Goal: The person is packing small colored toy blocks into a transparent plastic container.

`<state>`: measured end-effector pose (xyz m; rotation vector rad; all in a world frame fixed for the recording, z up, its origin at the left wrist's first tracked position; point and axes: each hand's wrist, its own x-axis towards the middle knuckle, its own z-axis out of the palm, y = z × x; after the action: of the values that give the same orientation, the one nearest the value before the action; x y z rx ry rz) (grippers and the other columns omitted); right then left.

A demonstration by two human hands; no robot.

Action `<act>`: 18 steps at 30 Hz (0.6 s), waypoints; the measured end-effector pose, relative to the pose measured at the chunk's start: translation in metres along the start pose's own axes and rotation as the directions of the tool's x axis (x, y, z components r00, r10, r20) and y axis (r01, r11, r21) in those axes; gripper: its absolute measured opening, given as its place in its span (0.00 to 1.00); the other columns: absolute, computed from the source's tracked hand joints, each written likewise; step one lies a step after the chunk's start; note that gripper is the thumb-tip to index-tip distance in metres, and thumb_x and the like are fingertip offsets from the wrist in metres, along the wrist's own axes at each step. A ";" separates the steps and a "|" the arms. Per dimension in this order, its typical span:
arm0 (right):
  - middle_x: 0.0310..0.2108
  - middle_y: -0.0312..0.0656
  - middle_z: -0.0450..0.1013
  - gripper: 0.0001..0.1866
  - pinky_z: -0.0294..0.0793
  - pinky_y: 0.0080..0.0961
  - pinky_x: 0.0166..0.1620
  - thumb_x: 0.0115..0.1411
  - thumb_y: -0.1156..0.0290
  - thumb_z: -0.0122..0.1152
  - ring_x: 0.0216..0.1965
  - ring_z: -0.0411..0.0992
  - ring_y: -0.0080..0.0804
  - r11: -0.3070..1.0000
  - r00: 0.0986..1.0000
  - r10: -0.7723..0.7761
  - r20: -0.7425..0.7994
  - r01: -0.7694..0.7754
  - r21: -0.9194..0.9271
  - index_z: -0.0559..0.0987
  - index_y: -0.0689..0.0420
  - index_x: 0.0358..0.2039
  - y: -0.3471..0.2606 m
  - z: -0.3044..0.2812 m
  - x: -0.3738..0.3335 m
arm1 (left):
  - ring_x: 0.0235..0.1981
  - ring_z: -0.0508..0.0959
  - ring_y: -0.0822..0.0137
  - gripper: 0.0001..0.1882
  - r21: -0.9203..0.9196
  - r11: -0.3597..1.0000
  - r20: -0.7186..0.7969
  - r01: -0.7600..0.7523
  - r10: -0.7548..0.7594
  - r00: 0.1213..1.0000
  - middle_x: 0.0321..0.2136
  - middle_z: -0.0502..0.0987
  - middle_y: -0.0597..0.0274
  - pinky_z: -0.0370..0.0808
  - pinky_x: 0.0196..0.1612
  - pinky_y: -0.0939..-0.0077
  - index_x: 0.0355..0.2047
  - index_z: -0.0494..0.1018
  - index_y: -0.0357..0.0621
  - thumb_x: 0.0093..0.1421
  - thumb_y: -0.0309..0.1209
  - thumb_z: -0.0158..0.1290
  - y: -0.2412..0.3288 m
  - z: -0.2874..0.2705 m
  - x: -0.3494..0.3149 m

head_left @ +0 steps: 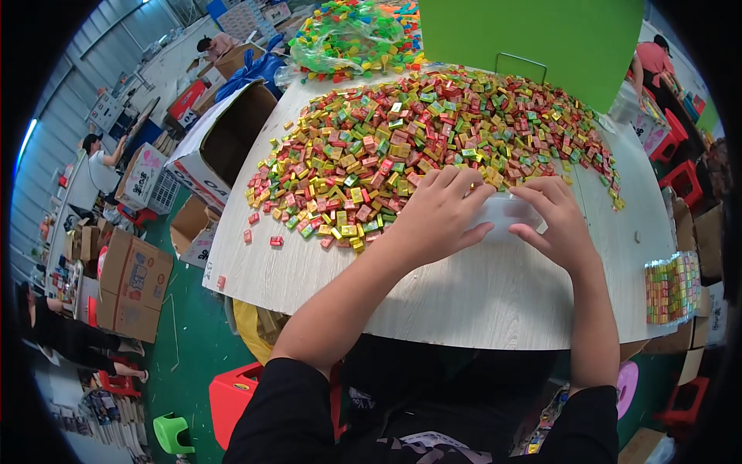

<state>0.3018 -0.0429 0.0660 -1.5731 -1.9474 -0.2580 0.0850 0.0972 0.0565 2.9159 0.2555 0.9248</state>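
A big heap of small wrapped block-shaped pieces [371, 155], red, yellow and green, spreads over the pale wooden tabletop [495, 309]. At its near edge sits a clear plastic box [498, 213], between my two hands. My left hand [442, 213] grips the box's left side, thumb low and fingers bent over the upper edge beside the heap. On the opposite side, my right hand [558, 220] holds it with thumb and fingers. The box's contents are partly hidden and too blurred to make out.
A green panel [533, 46] and a bag of colourful plastic pieces [348, 35] stand at the back. An open carton [224, 147] adjoins the left edge. A wrapped pack of blocks [672, 290] lies at the right edge. A red stool [232, 398] stands below; people work farther off.
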 end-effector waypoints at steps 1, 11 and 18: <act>0.46 0.41 0.74 0.26 0.72 0.39 0.55 0.52 0.61 0.77 0.50 0.71 0.43 1.000 1.000 -0.003 0.003 0.003 -0.006 0.82 0.55 0.50 0.002 0.000 -0.001 | 0.54 0.72 0.53 0.24 0.011 1.000 -0.019 -0.018 0.018 1.000 0.51 0.72 0.58 0.68 0.59 0.55 0.54 0.75 0.48 0.61 0.45 0.62 0.000 0.001 0.000; 0.47 0.41 0.74 0.26 0.72 0.39 0.56 0.52 0.60 0.77 0.51 0.71 0.44 1.000 1.000 0.017 0.010 -0.017 -0.001 0.81 0.55 0.51 -0.001 0.000 0.000 | 0.55 0.71 0.52 0.24 0.002 1.000 -0.021 -0.008 0.008 1.000 0.54 0.71 0.58 0.67 0.60 0.55 0.53 0.75 0.49 0.61 0.45 0.62 0.000 0.000 0.000; 0.47 0.41 0.74 0.27 0.72 0.39 0.56 0.52 0.61 0.77 0.51 0.71 0.44 1.000 1.000 0.008 0.021 -0.008 0.002 0.81 0.56 0.52 0.000 0.000 0.000 | 0.55 0.71 0.53 0.24 0.012 0.999 0.000 -0.031 0.031 1.000 0.53 0.71 0.58 0.67 0.60 0.54 0.54 0.75 0.48 0.62 0.46 0.62 0.000 0.000 -0.001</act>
<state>0.3022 -0.0435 0.0660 -1.5878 -1.9565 -0.2362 0.0846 0.0975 0.0557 2.9384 0.2168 0.9316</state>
